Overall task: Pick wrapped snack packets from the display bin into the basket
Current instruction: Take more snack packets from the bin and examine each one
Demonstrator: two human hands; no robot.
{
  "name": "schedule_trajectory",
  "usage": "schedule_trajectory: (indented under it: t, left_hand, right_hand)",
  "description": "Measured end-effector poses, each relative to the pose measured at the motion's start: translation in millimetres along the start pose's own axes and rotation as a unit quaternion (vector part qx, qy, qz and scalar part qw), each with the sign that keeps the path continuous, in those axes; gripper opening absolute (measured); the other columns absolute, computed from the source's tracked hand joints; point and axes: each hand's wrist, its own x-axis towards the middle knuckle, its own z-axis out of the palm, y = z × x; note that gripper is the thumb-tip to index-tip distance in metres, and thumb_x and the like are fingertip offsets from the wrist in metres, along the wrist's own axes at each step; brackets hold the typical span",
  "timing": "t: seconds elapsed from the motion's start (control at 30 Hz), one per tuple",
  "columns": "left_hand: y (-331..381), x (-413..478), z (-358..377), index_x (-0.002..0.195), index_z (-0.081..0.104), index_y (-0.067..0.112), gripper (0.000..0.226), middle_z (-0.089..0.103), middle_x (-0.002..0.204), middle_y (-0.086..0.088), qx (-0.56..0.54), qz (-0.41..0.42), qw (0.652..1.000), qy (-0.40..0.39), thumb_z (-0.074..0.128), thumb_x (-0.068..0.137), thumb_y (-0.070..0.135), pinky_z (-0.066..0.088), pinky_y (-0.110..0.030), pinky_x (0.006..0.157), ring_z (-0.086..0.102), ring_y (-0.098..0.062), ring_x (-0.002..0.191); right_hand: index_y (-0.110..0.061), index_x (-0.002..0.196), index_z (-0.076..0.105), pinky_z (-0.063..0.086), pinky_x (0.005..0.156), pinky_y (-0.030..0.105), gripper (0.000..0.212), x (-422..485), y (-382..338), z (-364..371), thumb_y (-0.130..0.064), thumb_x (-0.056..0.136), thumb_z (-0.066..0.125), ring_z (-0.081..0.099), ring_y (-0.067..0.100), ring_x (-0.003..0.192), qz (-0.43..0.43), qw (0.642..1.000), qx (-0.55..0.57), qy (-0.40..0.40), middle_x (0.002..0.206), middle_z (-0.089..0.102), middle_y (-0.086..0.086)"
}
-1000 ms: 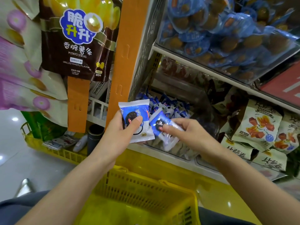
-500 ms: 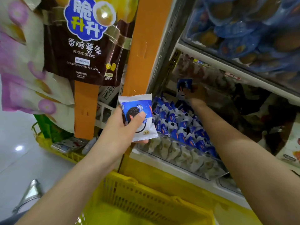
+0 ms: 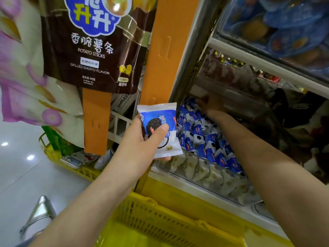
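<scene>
**A:** How far is the picking getting on?

**B:** Taking the biggest thing first, the yellow basket is sitting low in front of the person. The part of it that is showing is not showing any packet, though its floor is blurring out. I am judging this as early going, with nothing visibly dropped in yet.

**A:** And the display bin?

**B:** The clear display bin is sitting just above and behind the basket. It is carrying a deep heap of packets, so plenty is waiting to be picked.

**A:** What are the hands doing?

**B:** The left hand is gripping one packet, with the thumb pressing across its front and the fingers curling behind. It is holding it up in front of the bin's left end, higher than the basket and not in it. The right hand is reaching to the back of the bin, down by the heap. It is lying in shadow and blurring, so I cannot tell whether its fingers are closing on anything.

**A:** How is the gripped packet looking?

**B:** It is looking like a flat, sealed pillow pack, white with a blue band and a crimped zigzag top edge. A dark round sandwich biscuit is showing in the print. I am guessing it is feeling light, glossy and a little slippery.
</scene>
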Motion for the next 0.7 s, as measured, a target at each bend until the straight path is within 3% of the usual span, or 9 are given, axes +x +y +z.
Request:
schedule_trajectory:
  t: [0.03, 0.1, 0.17, 0.23, 0.37, 0.5, 0.6, 0.7]
  left_hand:
    - [-0.3, 0.6, 0.3, 0.121, 0.051, 0.024, 0.031, 0.068, 0.107, 0.002, 0.006, -0.001, 1.000, 0.003, 0.055, 0.090, 0.024, 0.058, -0.022, 0.066, 0.069, -0.008, 0.085]
    - [-0.7, 1.6, 1.2, 0.120, 0.051, 0.024, 0.030, 0.068, 0.107, 0.003, 0.016, -0.002, 1.000, 0.005, 0.055, 0.090, 0.025, 0.058, -0.022, 0.070, 0.068, -0.006, 0.086]
    - [-1.0, 1.9, 2.5, 0.118, 0.051, 0.024, 0.028, 0.067, 0.105, 0.004, 0.010, -0.002, 1.000, 0.005, 0.055, 0.090, 0.024, 0.055, -0.015, 0.060, 0.067, -0.001, 0.081]
    - [-1.1, 2.1, 3.3, 0.117, 0.052, 0.025, 0.027, 0.067, 0.105, 0.007, 0.016, -0.003, 1.000, 0.009, 0.055, 0.090, 0.025, 0.052, -0.011, 0.060, 0.066, 0.002, 0.081]
    - [-2.0, 2.4, 4.1, 0.117, 0.053, 0.024, 0.027, 0.067, 0.103, 0.009, 0.012, -0.002, 1.000, 0.016, 0.055, 0.090, 0.025, 0.044, -0.002, 0.054, 0.063, 0.008, 0.080]
    - [-2.6, 2.6, 4.2, 0.115, 0.053, 0.024, 0.026, 0.067, 0.100, 0.010, 0.018, -0.002, 1.000, 0.019, 0.056, 0.089, 0.026, 0.043, -0.001, 0.053, 0.062, 0.011, 0.077]
    - [-3.3, 4.0, 3.7, 0.115, 0.053, 0.023, 0.026, 0.067, 0.101, 0.010, 0.021, -0.003, 1.000, 0.018, 0.056, 0.090, 0.027, 0.044, -0.002, 0.055, 0.062, 0.010, 0.079]
    - [-3.3, 4.6, 4.1, 0.116, 0.053, 0.022, 0.027, 0.067, 0.103, 0.008, 0.018, -0.007, 1.000, 0.013, 0.056, 0.090, 0.026, 0.045, -0.003, 0.056, 0.064, 0.006, 0.081]
  right_hand:
    - [-0.004, 0.099, 0.063, 0.040, 0.073, 0.029, 0.031, 1.8, -2.4, 0.0, -0.032, 0.093, 0.053, 0.060, 0.025, 0.086, -0.024, 1.000, -0.006, 0.014, 0.099, 0.065, 0.014]
    - [-0.010, 0.086, 0.065, 0.042, 0.066, 0.027, 0.029, 5.0, -8.1, -1.2, -0.038, 0.090, 0.056, 0.060, 0.020, 0.077, -0.048, 0.999, -0.024, -0.009, 0.089, 0.066, 0.008]
    - [-0.020, 0.072, 0.064, 0.036, 0.054, 0.021, 0.026, 6.4, -12.5, -3.1, -0.044, 0.084, 0.062, 0.054, 0.009, 0.065, -0.045, 0.994, -0.067, -0.072, 0.073, 0.061, -0.003]
    - [-0.022, 0.074, 0.067, 0.035, 0.052, 0.020, 0.022, 8.6, -15.6, -5.4, -0.043, 0.081, 0.066, 0.053, 0.005, 0.065, -0.043, 0.988, -0.093, -0.112, 0.070, 0.059, -0.008]
    - [-0.011, 0.089, 0.070, 0.038, 0.055, 0.021, 0.015, 16.2, -17.5, -7.4, -0.024, 0.083, 0.067, 0.055, 0.007, 0.066, -0.047, 0.988, -0.085, -0.118, 0.083, 0.067, 0.004]
    - [-0.005, 0.095, 0.068, 0.041, 0.070, 0.027, 0.015, 15.6, -19.3, -1.8, -0.015, 0.085, 0.063, 0.057, 0.013, 0.077, -0.037, 0.996, -0.051, -0.061, 0.095, 0.068, 0.011]
    - [-0.006, 0.095, 0.070, 0.041, 0.071, 0.026, 0.016, 13.1, -19.1, 3.3, -0.015, 0.084, 0.064, 0.057, 0.015, 0.081, -0.042, 0.997, -0.054, -0.031, 0.097, 0.068, 0.011]
    - [-0.007, 0.090, 0.069, 0.041, 0.059, 0.024, 0.023, 11.2, -16.8, 1.6, -0.029, 0.082, 0.068, 0.056, 0.013, 0.070, -0.018, 0.994, -0.077, -0.082, 0.085, 0.065, 0.007]
